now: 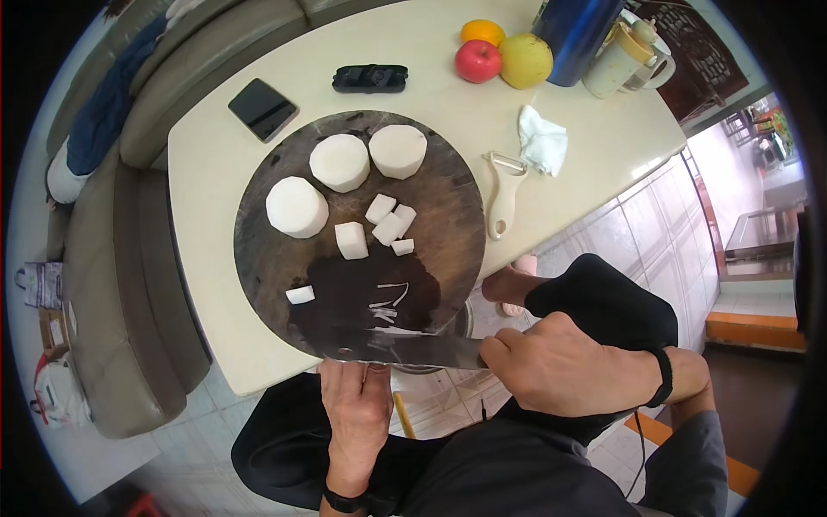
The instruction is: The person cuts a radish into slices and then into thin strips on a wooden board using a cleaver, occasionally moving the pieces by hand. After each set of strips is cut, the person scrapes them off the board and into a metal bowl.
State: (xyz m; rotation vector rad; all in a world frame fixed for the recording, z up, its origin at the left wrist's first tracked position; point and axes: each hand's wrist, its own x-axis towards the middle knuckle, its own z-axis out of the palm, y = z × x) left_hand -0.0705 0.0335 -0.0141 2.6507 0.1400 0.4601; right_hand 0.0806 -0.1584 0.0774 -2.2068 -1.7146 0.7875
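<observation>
My right hand is closed around the handle end of a cleaver, its broad dark blade lying across the near edge of a round wooden cutting board. Just below the blade is my left hand, fingers close together and their tips hidden by the blade; whether they hold anything cannot be seen. On the board stand three thick peeled white radish rounds. Several cut white chunks lie near the middle. One small white piece sits alone at left, and thin white slivers lie on the wet patch.
A white peeler and crumpled tissue lie right of the board. Behind it are a phone and a black case. Fruit, a blue flask and a jug stand at the back right. A sofa is at left.
</observation>
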